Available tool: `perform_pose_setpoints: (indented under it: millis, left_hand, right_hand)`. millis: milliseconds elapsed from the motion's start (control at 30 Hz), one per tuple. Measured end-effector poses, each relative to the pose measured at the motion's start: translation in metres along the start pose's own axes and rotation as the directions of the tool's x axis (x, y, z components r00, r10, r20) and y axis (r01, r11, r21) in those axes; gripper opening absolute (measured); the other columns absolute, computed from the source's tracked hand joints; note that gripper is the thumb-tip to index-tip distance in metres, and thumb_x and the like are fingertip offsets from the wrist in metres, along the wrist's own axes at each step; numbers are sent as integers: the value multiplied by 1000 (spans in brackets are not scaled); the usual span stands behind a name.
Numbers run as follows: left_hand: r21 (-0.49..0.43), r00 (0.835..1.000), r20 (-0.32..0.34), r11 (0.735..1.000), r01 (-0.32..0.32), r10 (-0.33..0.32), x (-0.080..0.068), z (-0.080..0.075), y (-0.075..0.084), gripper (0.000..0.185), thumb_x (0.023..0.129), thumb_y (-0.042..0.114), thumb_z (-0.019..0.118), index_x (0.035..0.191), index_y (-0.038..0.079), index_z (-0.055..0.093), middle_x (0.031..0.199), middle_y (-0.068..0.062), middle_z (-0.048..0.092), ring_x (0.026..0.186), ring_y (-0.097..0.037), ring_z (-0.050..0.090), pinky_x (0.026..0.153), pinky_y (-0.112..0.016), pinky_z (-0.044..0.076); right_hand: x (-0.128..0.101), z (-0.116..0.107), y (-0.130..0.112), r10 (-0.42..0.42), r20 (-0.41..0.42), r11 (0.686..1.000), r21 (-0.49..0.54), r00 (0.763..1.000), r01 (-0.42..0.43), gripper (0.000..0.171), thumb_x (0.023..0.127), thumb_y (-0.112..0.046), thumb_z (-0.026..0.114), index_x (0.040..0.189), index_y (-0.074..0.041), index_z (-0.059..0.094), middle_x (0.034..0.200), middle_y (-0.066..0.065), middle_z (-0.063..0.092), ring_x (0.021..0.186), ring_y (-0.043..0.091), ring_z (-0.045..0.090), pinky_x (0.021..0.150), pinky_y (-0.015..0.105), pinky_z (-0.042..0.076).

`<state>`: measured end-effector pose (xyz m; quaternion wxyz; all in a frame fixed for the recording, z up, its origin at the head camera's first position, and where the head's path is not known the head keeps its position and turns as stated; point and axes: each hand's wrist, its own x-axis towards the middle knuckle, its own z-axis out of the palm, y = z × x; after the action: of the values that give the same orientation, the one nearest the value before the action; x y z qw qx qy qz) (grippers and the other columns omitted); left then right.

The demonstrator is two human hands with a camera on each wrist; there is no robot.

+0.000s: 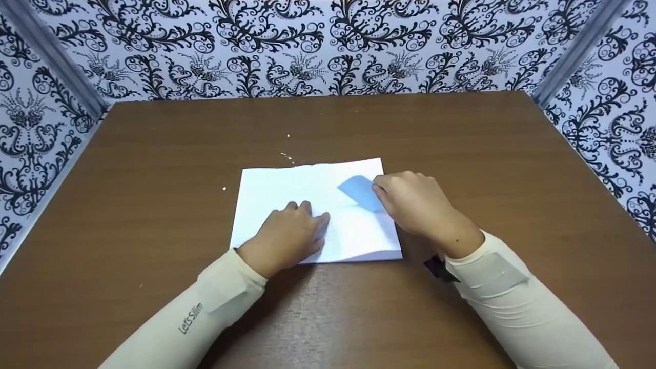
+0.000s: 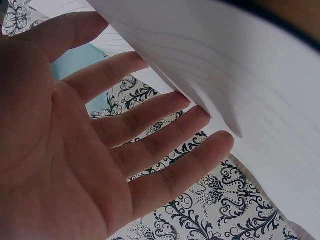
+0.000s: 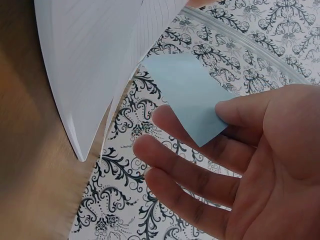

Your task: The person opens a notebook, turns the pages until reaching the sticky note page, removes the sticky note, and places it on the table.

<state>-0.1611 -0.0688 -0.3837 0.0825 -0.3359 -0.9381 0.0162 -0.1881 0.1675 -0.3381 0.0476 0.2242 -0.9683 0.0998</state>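
Fingers (image 3: 190, 135) of the right hand (image 1: 417, 205) are pinching a small blue slip (image 1: 360, 191) between thumb and forefinger, holding it just above the right half of the white lined sheet (image 1: 287, 187). The left hand (image 1: 287, 237) is lying with fingers straight on the sheet's near-left part, pinning it to the brown table (image 1: 154, 154). The slip is seemingly being placed on the sheet; next, it needs lowering flat while the sheet is being kept steady.
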Motion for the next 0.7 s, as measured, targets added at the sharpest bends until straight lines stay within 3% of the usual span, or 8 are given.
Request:
perform_pose_setpoints:
  millis: [100,333,467,700]
  left_hand:
    - [1,1000,-3,1000,0,0,0,1,0,30,93,29,67,116,9,69,85,-18,66,70,-30,65,54,-45,57]
    - [-16,1000,0,1000,5,-5,-1,0,0,30,93,29,68,116,10,68,88,-18,66,74,-33,67,55,-46,57]
    - [-14,1000,-5,1000,-1,1,-1,0,0,31,93,29,68,117,10,69,89,-18,67,74,-33,67,55,-46,58]
    - [-7,1000,-23,1000,-11,11,-1,0,1,29,93,29,67,115,9,70,86,-18,67,70,-31,65,53,-45,57]
  right_hand:
    - [1,0,0,3,-8,1000,3,1000,-3,25,103,-23,50,93,-10,69,74,3,66,73,25,63,65,51,50]
    - [1,0,3,-4,-61,1000,18,998,5,27,104,-20,48,85,-11,65,65,0,53,64,20,49,57,40,41]
    - [0,-3,4,22,-52,999,46,998,-20,27,104,-19,48,104,-7,72,75,3,64,68,20,53,62,38,45]
    - [-1,-8,12,59,-70,993,106,996,-51,31,104,-18,49,125,-4,68,95,13,74,70,23,56,62,37,45]
